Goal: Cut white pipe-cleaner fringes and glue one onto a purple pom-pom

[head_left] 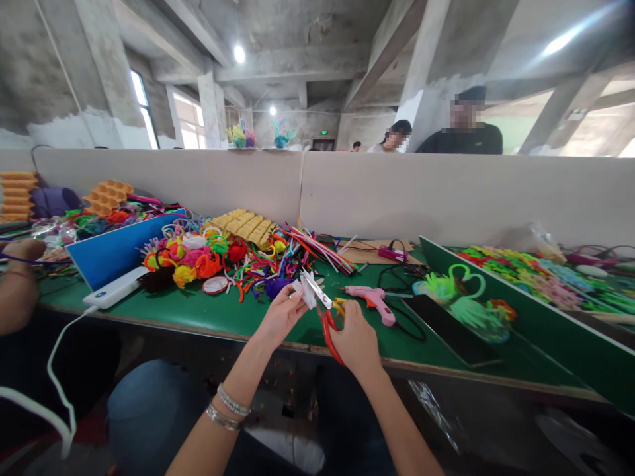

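Note:
My left hand (284,316) is closed on a small bundle of white strips (308,291), held up above the green table edge; I cannot tell whether they are paper or fuzzy stems. In my right hand (358,336) is a pair of scissors (327,318) with red and yellow handles. Its metal blades point up and to the left, right against the white strips. Just beyond the right hand lies a pink glue gun (376,301), its nozzle toward the scissors.
Colourful pipe cleaners (317,248) and fuzzy figures (208,254) pile up behind the hands. A dark phone (454,330) and green swan figures (473,301) lie at right. Blue (126,248) and green dividers (496,294) flank the space. Another person's hand (22,264) shows far left.

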Available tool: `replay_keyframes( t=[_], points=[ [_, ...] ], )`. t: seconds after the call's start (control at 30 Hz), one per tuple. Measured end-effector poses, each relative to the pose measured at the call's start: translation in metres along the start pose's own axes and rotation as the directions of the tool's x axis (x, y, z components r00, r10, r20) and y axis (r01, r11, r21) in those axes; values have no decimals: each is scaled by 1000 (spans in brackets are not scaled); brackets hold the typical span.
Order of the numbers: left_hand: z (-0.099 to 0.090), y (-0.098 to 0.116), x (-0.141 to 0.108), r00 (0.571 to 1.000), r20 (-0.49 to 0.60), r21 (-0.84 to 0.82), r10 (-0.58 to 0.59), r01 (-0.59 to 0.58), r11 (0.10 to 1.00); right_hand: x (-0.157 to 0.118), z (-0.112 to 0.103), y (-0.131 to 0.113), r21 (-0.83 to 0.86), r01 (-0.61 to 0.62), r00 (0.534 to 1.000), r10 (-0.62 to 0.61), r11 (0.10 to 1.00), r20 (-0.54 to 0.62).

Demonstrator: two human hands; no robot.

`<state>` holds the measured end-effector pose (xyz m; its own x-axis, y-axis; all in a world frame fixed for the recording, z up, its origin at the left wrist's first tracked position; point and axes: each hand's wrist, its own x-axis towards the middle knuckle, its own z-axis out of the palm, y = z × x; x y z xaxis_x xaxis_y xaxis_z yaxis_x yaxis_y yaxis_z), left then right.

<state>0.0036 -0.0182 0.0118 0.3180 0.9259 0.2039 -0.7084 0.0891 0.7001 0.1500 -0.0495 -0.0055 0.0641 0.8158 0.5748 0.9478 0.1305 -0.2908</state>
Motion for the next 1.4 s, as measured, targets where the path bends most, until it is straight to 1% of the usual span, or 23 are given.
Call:
replay_keyframes(
  t=[0.27, 0.37, 0.67, 0.87, 1.4],
  points=[
    [0, 0, 0, 1000, 2, -7, -3, 3, 1000, -1, 2, 2, -32, 4, 1000, -4, 999, -25],
    [0, -1, -1, 1000, 8, -16, -2, 2, 1000, -1, 2, 2, -38, -5, 1000, 4, 999, -16],
    [-1, -1, 0, 1000, 3, -18, -6, 6, 1000, -1, 3, 2, -28, 1, 999, -2, 1000, -35],
    [0, 0, -1, 1000, 16, -1, -13, 13, 1000, -1, 3, 3, -26, -1, 1000, 0, 1000, -27],
    [-2, -1, 0, 1000, -15, -20, -11, 11, 1000, 0, 1, 4, -12, 8, 1000, -9, 1000, -25]
  ],
)
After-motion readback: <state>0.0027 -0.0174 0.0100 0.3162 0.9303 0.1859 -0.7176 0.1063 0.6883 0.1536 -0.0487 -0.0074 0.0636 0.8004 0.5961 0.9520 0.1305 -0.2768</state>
